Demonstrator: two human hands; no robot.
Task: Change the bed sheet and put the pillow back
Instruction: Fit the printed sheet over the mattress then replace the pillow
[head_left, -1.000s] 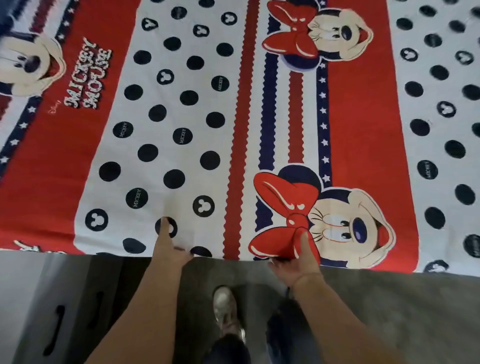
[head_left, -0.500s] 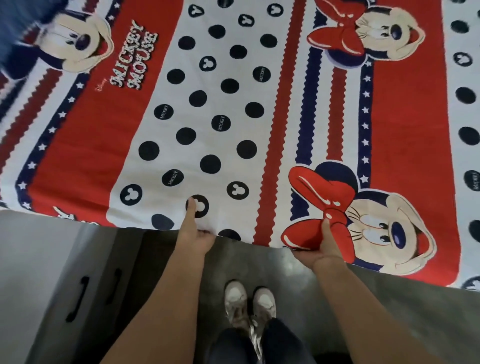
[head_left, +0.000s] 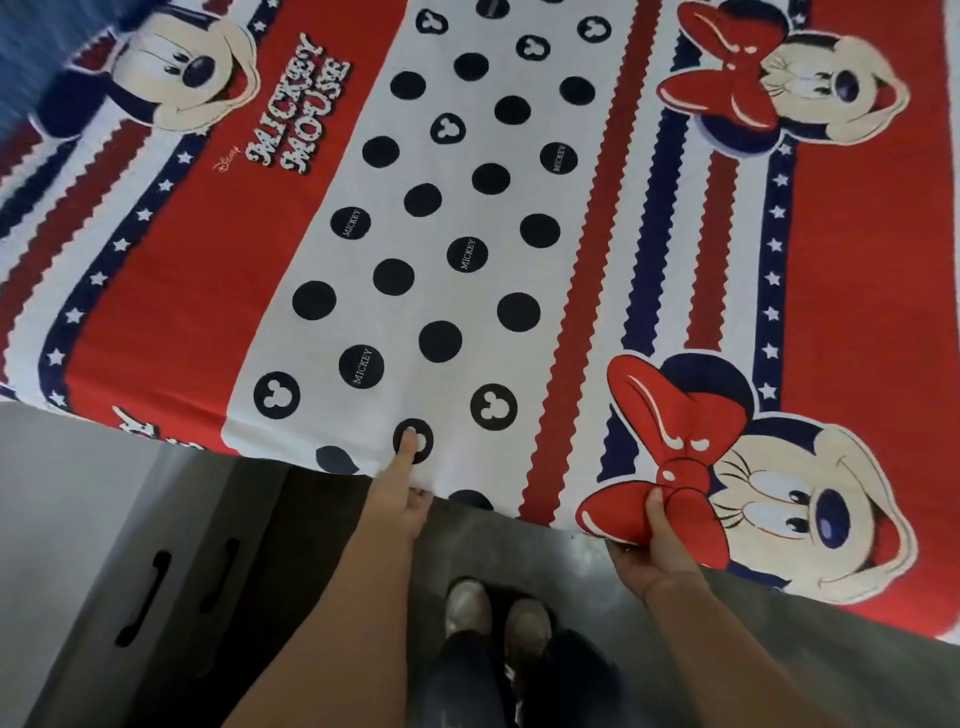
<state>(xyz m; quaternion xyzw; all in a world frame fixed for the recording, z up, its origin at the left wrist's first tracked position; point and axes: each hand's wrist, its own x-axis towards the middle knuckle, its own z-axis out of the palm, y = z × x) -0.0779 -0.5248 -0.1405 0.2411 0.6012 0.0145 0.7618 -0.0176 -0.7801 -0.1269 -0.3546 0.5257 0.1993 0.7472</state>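
the left hand (head_left: 402, 493) pinches the near edge of the red, white and blue cloth bed sheet with cartoon mice and black dots (head_left: 447, 291), thumb on top of a black dot, fingers under; the right hand (head_left: 649, 545) grips the same edge at a big red bow, thumb on top; the sheet spreads out wide in front, its near edge above the grey floor (head_left: 779, 654); two pale shoes (head_left: 467, 608) stand between the arms; a grey cabinet with two black handles (head_left: 182, 597) is at the left
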